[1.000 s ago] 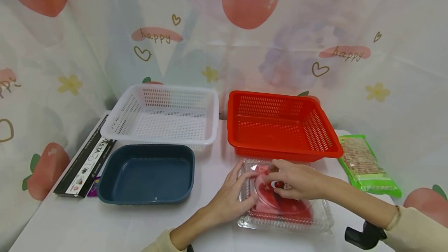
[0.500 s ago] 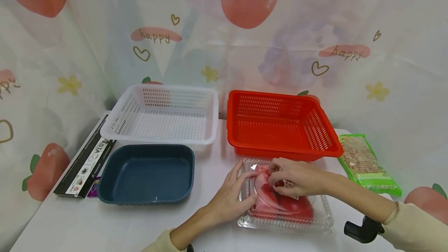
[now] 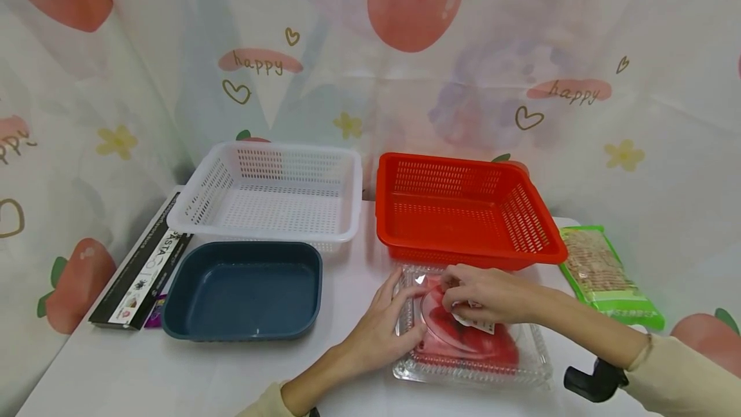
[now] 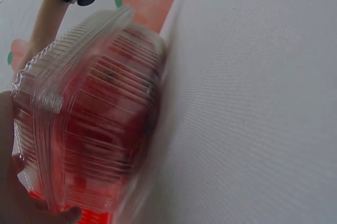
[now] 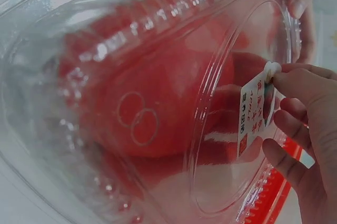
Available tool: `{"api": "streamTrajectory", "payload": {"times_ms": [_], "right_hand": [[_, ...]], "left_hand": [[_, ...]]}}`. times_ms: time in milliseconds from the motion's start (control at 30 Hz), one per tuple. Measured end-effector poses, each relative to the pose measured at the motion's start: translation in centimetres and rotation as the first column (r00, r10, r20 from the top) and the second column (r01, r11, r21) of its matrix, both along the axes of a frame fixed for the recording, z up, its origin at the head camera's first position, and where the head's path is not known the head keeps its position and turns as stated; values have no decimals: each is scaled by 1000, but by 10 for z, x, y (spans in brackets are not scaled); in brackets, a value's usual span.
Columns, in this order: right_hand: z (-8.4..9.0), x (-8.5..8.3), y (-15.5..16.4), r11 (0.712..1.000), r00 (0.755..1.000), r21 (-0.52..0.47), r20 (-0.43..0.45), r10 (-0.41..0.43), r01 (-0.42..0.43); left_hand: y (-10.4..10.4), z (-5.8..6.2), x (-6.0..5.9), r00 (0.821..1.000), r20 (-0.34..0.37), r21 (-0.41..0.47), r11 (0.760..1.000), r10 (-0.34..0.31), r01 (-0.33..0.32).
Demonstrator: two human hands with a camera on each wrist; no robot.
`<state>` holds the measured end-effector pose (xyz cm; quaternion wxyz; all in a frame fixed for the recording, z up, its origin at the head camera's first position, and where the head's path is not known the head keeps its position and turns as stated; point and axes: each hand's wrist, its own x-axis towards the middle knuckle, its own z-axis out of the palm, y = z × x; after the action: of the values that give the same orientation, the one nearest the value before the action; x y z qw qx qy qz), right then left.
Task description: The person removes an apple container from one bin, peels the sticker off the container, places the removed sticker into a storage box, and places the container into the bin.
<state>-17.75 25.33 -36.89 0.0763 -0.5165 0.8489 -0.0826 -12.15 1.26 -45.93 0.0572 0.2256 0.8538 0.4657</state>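
A clear plastic clamshell box (image 3: 529,356) with red contents lies on the table in front of the red basket. My left hand (image 3: 379,333) rests on the box's left side, its index finger and thumb touching the lid. Over the middle of the lid, my right hand (image 3: 489,293) pinches a small white printed sticker (image 5: 255,111) between thumb and index finger. In the right wrist view one edge of the sticker curls up in the fingertips, while the rest lies close to the lid. The other right fingers are loosely bent.
Behind the box stands a red basket (image 3: 463,250). A white basket (image 3: 266,233) and a dark blue tub (image 3: 240,330) are on the left, beside a long black box (image 3: 139,275) and a purple packet (image 3: 155,312). A green-edged bag (image 3: 613,282) lies at the right.
My right fingers have shifted slightly and bunched around the sticker, and more of its printed white face shows below them. The left hand and the box have stayed in place.
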Motion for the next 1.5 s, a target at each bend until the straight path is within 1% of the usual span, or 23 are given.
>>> {"api": "streamTrajectory", "payload": {"times_ms": [233,433,567,933,1067,1200,1500], "right_hand": [[-6,0,-1,1000,998,-6,-57,21,-22],[-11,0,0,997,994,-56,-100,50,-56],[-13,-1,1,993,993,-95,-100,63,-73],[-15,-3,1,975,996,-204,-16,92,-93],[-17,-4,4,974,996,-220,57,64,-50],[-20,-5,7,979,993,-202,120,23,2],[-22,-5,9,981,980,-180,199,-29,66]], "left_hand": [[0,-1,1,1000,-2,-7,1000,0,0],[0,-3,0,1000,-19,-3,1000,-1,1],[0,-4,0,999,-34,1,1000,0,0],[0,-5,0,1000,-30,10,1000,-6,6],[1,-5,0,999,-47,14,1000,-5,6],[1,-6,0,998,-57,20,1000,-4,5],[2,-9,1,998,-55,28,1000,-1,2]]}}
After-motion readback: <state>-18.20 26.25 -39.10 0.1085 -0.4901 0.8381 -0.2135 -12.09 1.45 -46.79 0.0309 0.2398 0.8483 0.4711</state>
